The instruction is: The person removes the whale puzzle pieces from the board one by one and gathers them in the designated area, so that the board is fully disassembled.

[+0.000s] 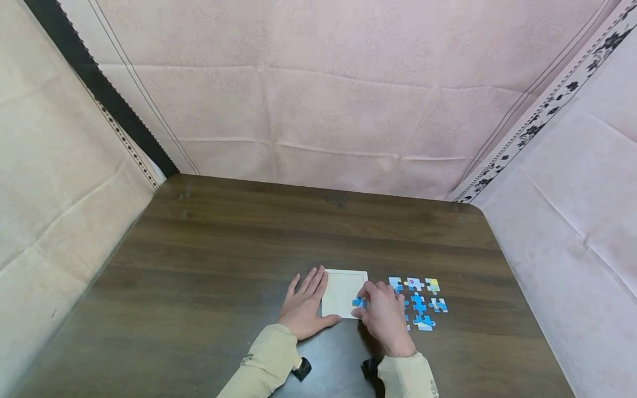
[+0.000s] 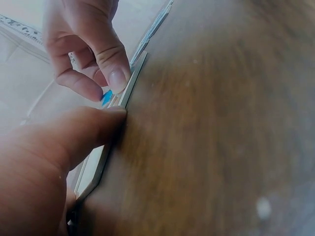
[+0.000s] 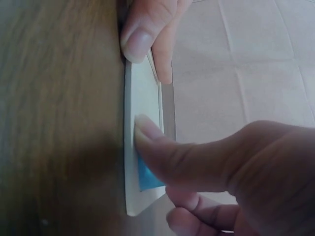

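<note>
A square white puzzle tray [image 1: 340,287] lies flat on the table, with a raised rim. Along its left side rests my left hand [image 1: 304,309], fingers straight and thumb at the near edge. At the tray's near right corner, my right hand [image 1: 385,318] pinches a blue jigsaw piece [image 1: 358,302] against the surface. The right wrist view shows the thumb over the blue piece [image 3: 148,178], which lies just inside the rim. Part of the piece is hidden under the fingers. From the left wrist view only a small blue bit [image 2: 107,97] shows between thumb and finger.
Several loose jigsaw pieces [image 1: 418,303] lie in rough rows to the right of the tray, some partly hidden by my right hand. The brown wooden table [image 1: 199,265] is bordered by pale cloth [image 1: 338,110] at the back and both sides.
</note>
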A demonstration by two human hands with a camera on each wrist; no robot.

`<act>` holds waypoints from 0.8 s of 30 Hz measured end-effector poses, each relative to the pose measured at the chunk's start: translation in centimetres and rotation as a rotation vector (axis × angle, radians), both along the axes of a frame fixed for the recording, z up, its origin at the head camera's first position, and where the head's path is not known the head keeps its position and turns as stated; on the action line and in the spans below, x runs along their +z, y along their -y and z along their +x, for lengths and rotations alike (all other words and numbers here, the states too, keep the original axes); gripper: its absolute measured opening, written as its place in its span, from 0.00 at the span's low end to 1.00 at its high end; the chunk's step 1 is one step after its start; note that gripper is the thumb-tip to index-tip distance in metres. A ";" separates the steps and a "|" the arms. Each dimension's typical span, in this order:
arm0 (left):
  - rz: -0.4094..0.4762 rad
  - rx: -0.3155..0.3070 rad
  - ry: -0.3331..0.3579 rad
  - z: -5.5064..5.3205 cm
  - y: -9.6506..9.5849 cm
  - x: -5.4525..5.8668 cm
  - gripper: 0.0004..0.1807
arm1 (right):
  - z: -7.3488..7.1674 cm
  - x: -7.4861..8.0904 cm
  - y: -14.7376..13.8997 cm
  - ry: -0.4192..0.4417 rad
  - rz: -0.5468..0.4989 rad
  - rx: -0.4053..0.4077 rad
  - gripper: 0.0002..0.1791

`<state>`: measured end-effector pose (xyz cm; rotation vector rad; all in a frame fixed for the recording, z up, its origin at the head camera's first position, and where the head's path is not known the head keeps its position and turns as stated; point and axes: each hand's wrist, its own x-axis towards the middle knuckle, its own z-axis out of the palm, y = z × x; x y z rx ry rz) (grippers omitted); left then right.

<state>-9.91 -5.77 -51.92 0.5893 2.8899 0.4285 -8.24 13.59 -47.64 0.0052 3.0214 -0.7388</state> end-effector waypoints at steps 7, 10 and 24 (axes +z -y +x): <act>0.011 0.007 -0.001 0.0 0.0 0.0 0.56 | 0.0 0.0 0.0 0.009 -0.014 -0.003 0.17; 0.031 0.008 -0.004 0.0 0.0 -0.3 0.56 | 0.0 0.0 0.0 0.008 -0.017 0.004 0.17; 0.036 0.004 0.005 0.0 0.0 0.0 0.56 | 0.3 0.0 0.0 -0.010 -0.065 0.008 0.16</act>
